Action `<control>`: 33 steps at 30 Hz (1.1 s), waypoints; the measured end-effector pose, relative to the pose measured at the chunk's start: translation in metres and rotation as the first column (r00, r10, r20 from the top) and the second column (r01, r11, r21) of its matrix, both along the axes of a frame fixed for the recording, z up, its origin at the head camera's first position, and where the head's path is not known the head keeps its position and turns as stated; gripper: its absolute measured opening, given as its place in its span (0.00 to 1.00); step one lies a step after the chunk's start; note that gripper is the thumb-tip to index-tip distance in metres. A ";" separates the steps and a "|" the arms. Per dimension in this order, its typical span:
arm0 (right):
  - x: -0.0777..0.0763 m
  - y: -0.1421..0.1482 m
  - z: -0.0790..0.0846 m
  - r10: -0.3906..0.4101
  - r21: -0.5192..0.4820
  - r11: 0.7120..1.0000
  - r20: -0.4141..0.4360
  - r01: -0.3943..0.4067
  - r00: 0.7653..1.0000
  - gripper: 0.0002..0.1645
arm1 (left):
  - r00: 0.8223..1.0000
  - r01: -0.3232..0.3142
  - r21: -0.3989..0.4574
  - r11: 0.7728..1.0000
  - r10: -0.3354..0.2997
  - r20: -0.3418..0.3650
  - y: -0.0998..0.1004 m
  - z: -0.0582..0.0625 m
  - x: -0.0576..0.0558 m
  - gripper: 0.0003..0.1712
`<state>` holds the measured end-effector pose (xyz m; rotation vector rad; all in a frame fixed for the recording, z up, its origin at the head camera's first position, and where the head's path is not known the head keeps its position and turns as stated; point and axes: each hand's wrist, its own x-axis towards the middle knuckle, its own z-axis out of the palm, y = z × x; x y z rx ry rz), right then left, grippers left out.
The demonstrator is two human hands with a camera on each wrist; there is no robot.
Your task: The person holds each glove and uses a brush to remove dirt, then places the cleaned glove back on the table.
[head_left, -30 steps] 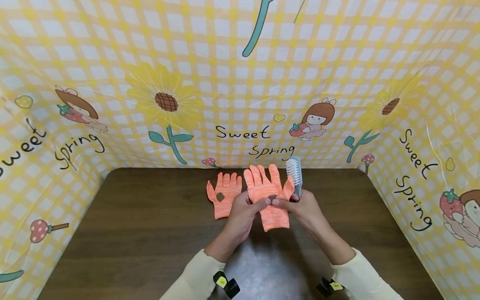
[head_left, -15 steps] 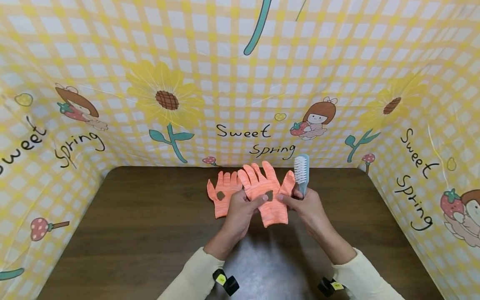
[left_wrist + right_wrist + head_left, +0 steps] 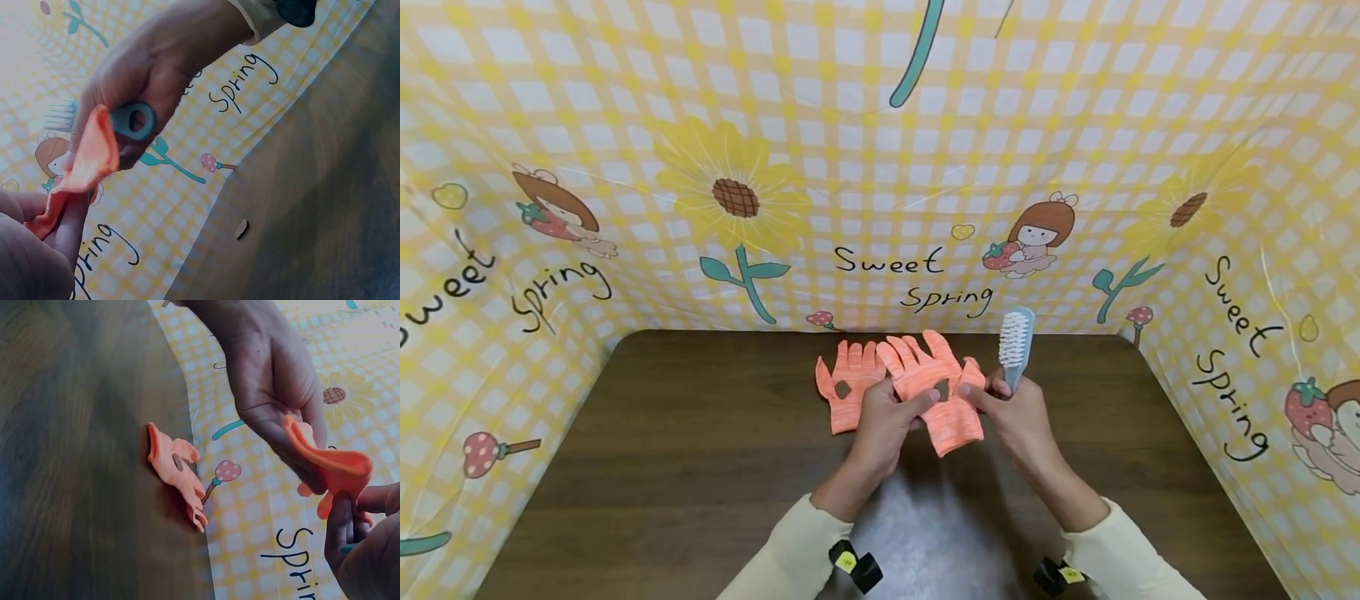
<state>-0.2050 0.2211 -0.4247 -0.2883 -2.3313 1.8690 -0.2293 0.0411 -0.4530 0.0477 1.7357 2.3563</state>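
Observation:
In the head view, an orange knitted glove (image 3: 957, 429) is held up over the table between both hands, fingers pointing away. A brown spot (image 3: 942, 388) shows on its palm. My left hand (image 3: 880, 421) grips its left side, thumb on top beside the spot. With its thumb, my right hand (image 3: 1017, 417) pinches the other side. That same hand also holds a light blue scrubbing brush (image 3: 1015, 343), white bristles upward; the left wrist view shows the hole in its handle (image 3: 147, 122). A second orange glove (image 3: 847, 412), also brown-spotted, lies on the table to the left.
The brown wooden table (image 3: 700, 500) ends at a yellow checked cloth (image 3: 880, 192) that rises behind it and at both sides. Seen from the left wrist, a small pale piece with a dark edge (image 3: 242, 229) lies on the tabletop.
The brush has moved right, away from the held glove, and leans more to the right. The glove has tilted, its cuff swinging slightly right, and its thumb has folded back. The other glove stays put.

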 end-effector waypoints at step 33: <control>0.029 0.013 0.011 0.090 0.612 0.785 0.033 -0.091 0.995 0.16 | 0.994 0.083 0.150 0.985 -0.092 0.051 0.008 -0.007 -0.001 0.10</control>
